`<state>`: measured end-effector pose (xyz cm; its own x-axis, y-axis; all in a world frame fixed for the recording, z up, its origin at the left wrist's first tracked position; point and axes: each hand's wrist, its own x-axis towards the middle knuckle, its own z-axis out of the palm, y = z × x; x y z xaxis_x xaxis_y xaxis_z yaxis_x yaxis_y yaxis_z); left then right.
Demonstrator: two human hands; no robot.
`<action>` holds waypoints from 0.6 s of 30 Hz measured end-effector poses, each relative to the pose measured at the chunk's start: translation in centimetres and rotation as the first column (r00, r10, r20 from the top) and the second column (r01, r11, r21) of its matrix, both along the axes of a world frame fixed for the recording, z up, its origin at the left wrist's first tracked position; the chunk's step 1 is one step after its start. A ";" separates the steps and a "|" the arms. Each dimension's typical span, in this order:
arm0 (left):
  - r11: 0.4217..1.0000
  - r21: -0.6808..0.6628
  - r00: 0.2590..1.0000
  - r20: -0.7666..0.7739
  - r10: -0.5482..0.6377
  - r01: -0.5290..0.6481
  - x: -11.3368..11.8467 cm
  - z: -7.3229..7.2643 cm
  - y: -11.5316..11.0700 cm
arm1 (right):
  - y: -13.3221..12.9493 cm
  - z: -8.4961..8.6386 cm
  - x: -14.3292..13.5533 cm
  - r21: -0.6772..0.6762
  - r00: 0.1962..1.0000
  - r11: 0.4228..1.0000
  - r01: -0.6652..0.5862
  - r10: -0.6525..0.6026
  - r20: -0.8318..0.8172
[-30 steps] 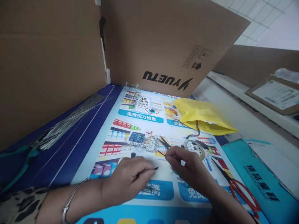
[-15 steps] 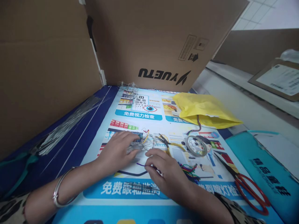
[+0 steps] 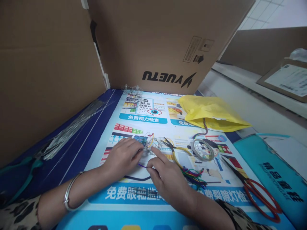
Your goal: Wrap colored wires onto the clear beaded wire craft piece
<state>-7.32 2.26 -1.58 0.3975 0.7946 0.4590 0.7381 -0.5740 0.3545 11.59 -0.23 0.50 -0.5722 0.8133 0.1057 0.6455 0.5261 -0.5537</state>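
Observation:
A tangle of thin silver wire (image 3: 154, 147) lies on the printed sheet in front of me. From the left, my left hand (image 3: 126, 155) closes its curled fingers on the edge of this wire. My right hand (image 3: 166, 177) pinches a purple cord (image 3: 142, 165) between thumb and fingers, while its index finger reaches up to the wire. A short yellow piece with a red end (image 3: 151, 139) sticks up from the tangle. Just right of it lie pliers with yellow handles (image 3: 176, 150). Behind my right hand is a bundle of coloured cords (image 3: 195, 177).
A clear ring-shaped roll (image 3: 202, 150), red-handled scissors (image 3: 254, 191) and a yellow pouch (image 3: 211, 111) are on the right. Long silver wires (image 3: 74, 126) and teal-handled cutters (image 3: 31, 166) lie left. Cardboard walls (image 3: 153, 41) stand behind. More wire (image 3: 134, 94) is at the back.
My right hand has shifted slightly, and its index finger has stretched out to the wire tangle. My left fingers have drawn closer together at the wire. The view has moved slightly.

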 end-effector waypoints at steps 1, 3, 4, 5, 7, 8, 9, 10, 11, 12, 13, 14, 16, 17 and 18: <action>1.000 0.000 1.000 0.012 -0.005 0.005 0.0 0.0 0.0 | 0.0 0.0 -0.1 -0.038 0.999 0.999 0.017 -0.019 -0.045; 1.000 -0.004 0.999 0.046 -0.010 0.010 0.0 0.1 -0.1 | 0.0 0.1 -0.1 -0.109 0.983 0.993 0.040 -0.059 -0.171; 1.000 -0.007 0.998 0.066 -0.009 0.010 0.0 0.2 -0.1 | 0.1 0.2 -0.1 -0.144 0.967 0.988 0.052 -0.086 -0.239; 1.000 -0.009 0.996 0.085 -0.008 0.009 0.0 0.3 -0.2 | 0.1 0.3 -0.1 -0.180 0.945 0.981 0.065 -0.119 -0.303; 1.000 -0.011 0.994 0.113 -0.004 0.005 0.0 0.4 -0.2 | 0.1 0.4 0.0 -0.257 0.890 0.962 0.088 -0.192 -0.414; 1.000 -0.010 0.993 0.121 0.000 0.002 -0.1 0.4 -0.3 | 0.0 0.4 0.1 -0.296 0.859 0.951 0.088 -0.223 -0.462; 1.000 -0.010 0.992 0.129 0.003 -0.002 -0.1 0.4 -0.3 | 0.0 0.4 0.2 -0.337 0.826 0.939 0.076 -0.248 -0.506; 1.000 -0.016 0.990 0.138 0.007 -0.005 -0.1 0.5 -0.3 | 0.0 0.2 0.3 -0.379 0.795 0.924 0.050 -0.267 -0.545; 1.000 -0.030 0.989 0.150 0.013 -0.008 -0.1 0.5 -0.3 | 0.0 0.1 0.4 -0.422 0.763 0.907 0.017 -0.284 -0.581; 0.999 -0.053 0.986 0.165 0.023 -0.014 -0.1 0.6 -0.3 | 0.0 -0.1 0.5 -0.462 0.732 0.887 -0.016 -0.304 -0.610; 0.996 -0.081 0.983 0.182 0.038 -0.023 -0.2 0.7 -0.3 | 0.1 -0.3 0.6 -0.496 0.702 0.867 -0.049 -0.324 -0.634; 0.993 -0.113 0.978 0.199 0.058 -0.036 -0.2 0.8 -0.2 | 0.2 -0.5 0.8 -0.521 0.671 0.850 -0.075 -0.344 -0.657; 0.982 -0.178 0.967 0.231 0.104 -0.063 -0.2 1.2 -0.1 | 0.4 -0.8 1.1 -0.547 0.604 0.828 -0.121 -0.376 -0.702; 0.976 -0.206 0.961 0.245 0.127 -0.076 -0.1 1.3 -0.1 | 0.5 -0.8 1.3 -0.554 0.569 0.819 -0.145 -0.389 -0.725; 0.970 -0.229 0.955 0.258 0.145 -0.085 -0.1 1.5 -0.1 | 0.6 -0.7 1.5 -0.559 0.533 0.810 -0.174 -0.400 -0.745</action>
<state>-7.39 2.18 -0.06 0.1817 0.9184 0.3514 0.6535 -0.3798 0.6548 13.07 0.39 -0.24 -0.3586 0.9335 0.0098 -0.2059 -0.0688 -0.9761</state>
